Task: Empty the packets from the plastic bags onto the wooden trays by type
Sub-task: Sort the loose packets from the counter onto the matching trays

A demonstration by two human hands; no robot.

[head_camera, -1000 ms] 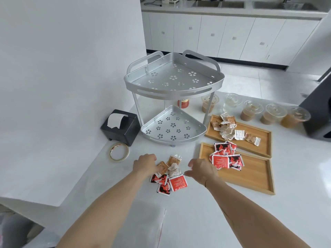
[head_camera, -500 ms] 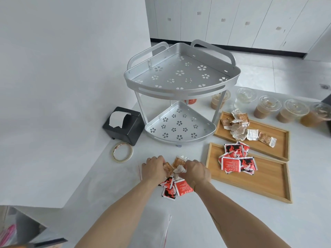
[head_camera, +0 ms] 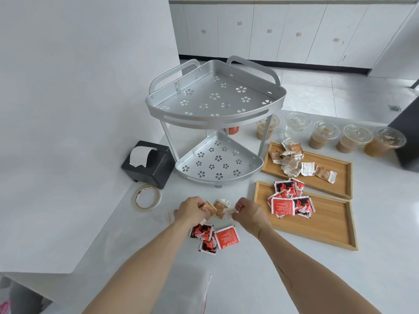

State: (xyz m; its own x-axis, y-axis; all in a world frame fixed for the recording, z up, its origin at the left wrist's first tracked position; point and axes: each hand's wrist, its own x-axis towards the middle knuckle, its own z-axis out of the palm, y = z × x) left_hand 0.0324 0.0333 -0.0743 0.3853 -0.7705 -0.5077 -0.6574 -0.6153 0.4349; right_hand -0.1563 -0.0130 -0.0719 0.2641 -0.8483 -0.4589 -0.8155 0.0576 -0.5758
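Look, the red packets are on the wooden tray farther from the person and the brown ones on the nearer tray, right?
Not quite, it's swapped. The head view shows the red packets on the nearer tray and the brown packets on the farther tray.

A white tabletop (head_camera: 249, 279) fills the foreground under soft, even light; a plain white wall (head_camera: 79, 87) rises on the left, meeting the surface at an angled edge; beyond it lies a floor of pale glossy tiles (head_camera: 317, 91) with a small drain (head_camera: 394, 107) set near the right; a run of white cabinets (head_camera: 294, 32) with small square knobs lines the far side above a dark plinth (head_camera: 272, 62); a dark, box-like piece of furniture (head_camera: 408, 137) stands at the right edge.
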